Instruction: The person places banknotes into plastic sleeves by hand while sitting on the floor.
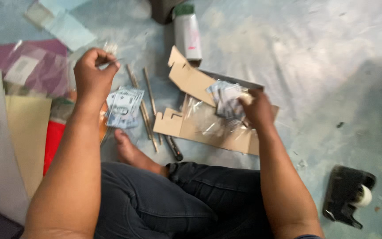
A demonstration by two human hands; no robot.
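Right hand (256, 108) has its fingers closed on a small stack of printed paper slips (226, 99) over the flat tan cardboard box (191, 79) on the floor, while left hand (93, 73), raised well apart to the left, pinches a thin wire-like piece (111, 62), blurred.

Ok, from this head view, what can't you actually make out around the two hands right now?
- Left hand: pinches something thin; motion blur hides what it is.
- Right hand: on a stack of small paper slips; print too blurred to tell, and the fingertips are hidden behind the slips.
- Clear plastic bag on the flat cardboard: contents unreadable through glare.
- Tape dispenser: blurred, details unclear.
- Dark object at the top: cut off by the edge.
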